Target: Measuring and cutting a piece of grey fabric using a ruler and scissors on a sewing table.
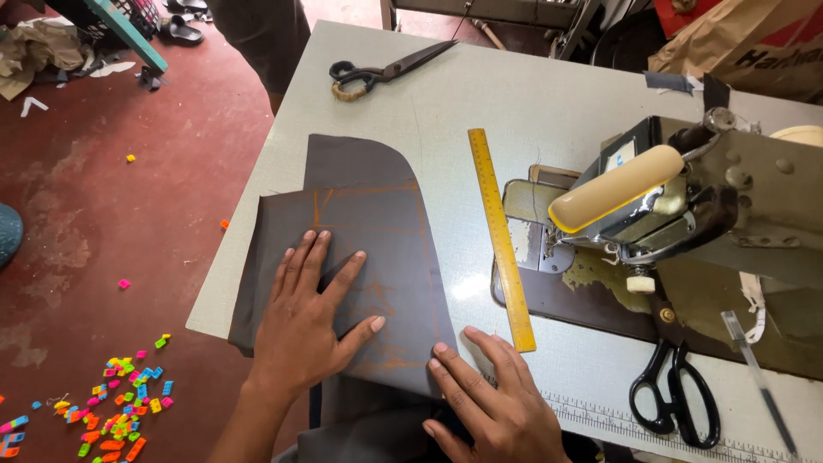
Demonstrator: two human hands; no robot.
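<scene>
Fingers (pixel 321 257) of the left hand (pixel 304 330) lie spread apart and flat on the dark grey fabric piece (pixel 360 223), pressing it down just left of frame centre; nothing is gripped. The right hand (pixel 497 403), at the lower middle of the frame, rests with its fingers loosely apart, tips touching the fabric's lower right edge, holding nothing.

That fabric sits at the left edge of the pale surface (pixel 549 94), its lower left corner hanging past the edge. It looks like two layers, a rounded piece underneath and a squarer piece on top, with orange chalk lines (pixel 369 190) across them. The likely risk is that the layers slide out of line if either hand lifts or pushes unevenly, since only palm pressure keeps them matched; the overhang could drag the cloth toward the red floor (pixel 111 197). Rubbing palms may also smear the chalk.

Just right of the fabric lies a yellow ruler (pixel 501 240), close enough to be knocked by the right hand. Beyond it stands the sewing machine (pixel 677 197), with black-handled scissors (pixel 673 394) and a clear pen (pixel 759 377) at lower right. Large shears (pixel 386 69) lie at the upper middle. Bright plastic bits (pixel 111 403) scatter the floor at lower left.
</scene>
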